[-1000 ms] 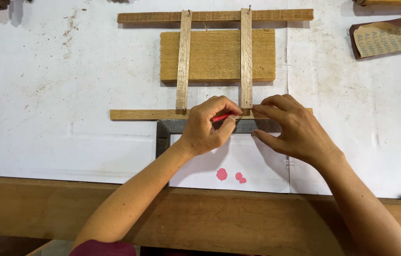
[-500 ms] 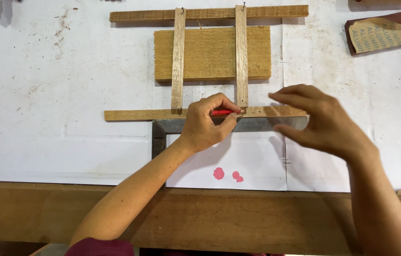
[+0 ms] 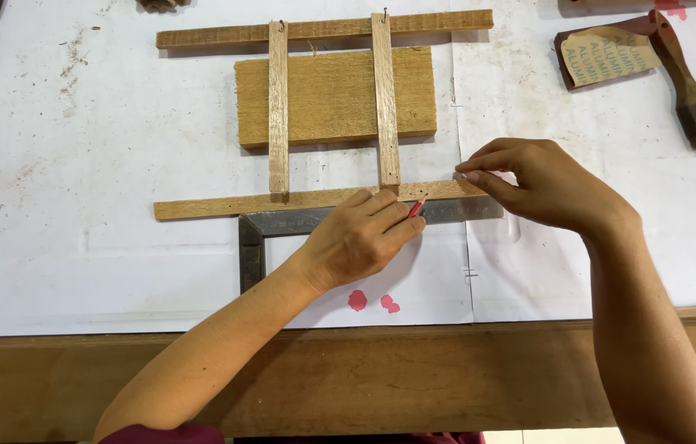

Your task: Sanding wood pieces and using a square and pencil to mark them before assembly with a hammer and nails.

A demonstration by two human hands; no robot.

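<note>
Head view, single frame.

Item 1. Left hand [image 3: 360, 238]: fingers curled together, pinching a red pencil [image 3: 418, 205] whose tip rests at the lower wooden strip [image 3: 307, 200], just beside the foot of the right upright strip [image 3: 386, 99]. The heel of the hand lies over the metal square [image 3: 282, 224].

Item 2. Right hand [image 3: 541, 182]: fingers extended and held close together, fingertips pressing the right end of the lower strip where the blade of the square runs under it. It grips nothing.

Item 3. Metal square: long blade flush along the lower strip's near edge, short leg pointing toward the desk [image 3: 348, 370] edge.

Item 4. Frame of strips: top strip [image 3: 323, 29], left upright strip [image 3: 279, 107] and right upright, all laid over a wooden block [image 3: 331, 94], on white paper [image 3: 76, 205].

Item 5. Brush [image 3: 689, 82] and a piece of sandpaper [image 3: 607, 53], far right, well apart. Pink spots [image 3: 371, 301] on the paper near the left wrist.

Risks, as judged:
- The lower strip looks loose; if the right fingertips ease off, it may slide and the pencil mark land off line.
- Left-hand weight on the square could nudge the blade away from the strip, making the reference crooked.
- The uprights merely rest on the block; a bump could skew them.
- A hard press may snap the pencil tip.
</note>
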